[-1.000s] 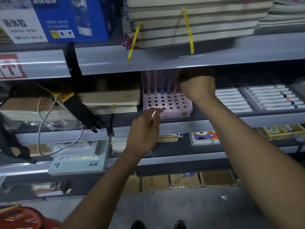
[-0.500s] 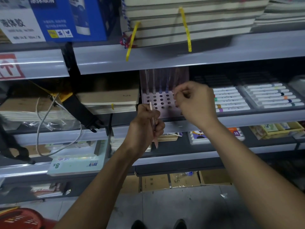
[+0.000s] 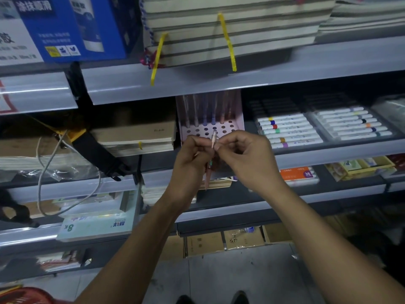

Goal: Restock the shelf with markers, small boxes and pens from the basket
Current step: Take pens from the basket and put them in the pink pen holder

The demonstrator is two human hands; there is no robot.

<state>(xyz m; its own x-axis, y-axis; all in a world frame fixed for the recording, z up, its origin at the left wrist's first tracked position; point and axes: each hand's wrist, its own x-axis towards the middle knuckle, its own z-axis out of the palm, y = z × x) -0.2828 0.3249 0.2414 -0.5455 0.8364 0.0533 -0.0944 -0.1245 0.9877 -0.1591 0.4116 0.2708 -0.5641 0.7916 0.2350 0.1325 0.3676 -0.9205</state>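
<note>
Head view: left hand (image 3: 189, 165) grips pink pens (image 3: 210, 159) upright; right hand (image 3: 245, 159) pinches, seemingly, one pen's top.

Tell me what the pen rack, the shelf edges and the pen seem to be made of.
Pen rack: probably matte pink cardboard or thin plastic, with flat walls and punched round holes.
Shelf edges: likely painted grey metal, smooth with a soft sheen.
Pen: seemingly pinkish plastic; too blurred to be sure.

Dim aisle, grey metal shelving (image 3: 306, 69) in tiers, grey tiled floor (image 3: 241, 279) below, maybe cardboard boxes (image 3: 243, 238) tucked under the bottom shelf.
</note>
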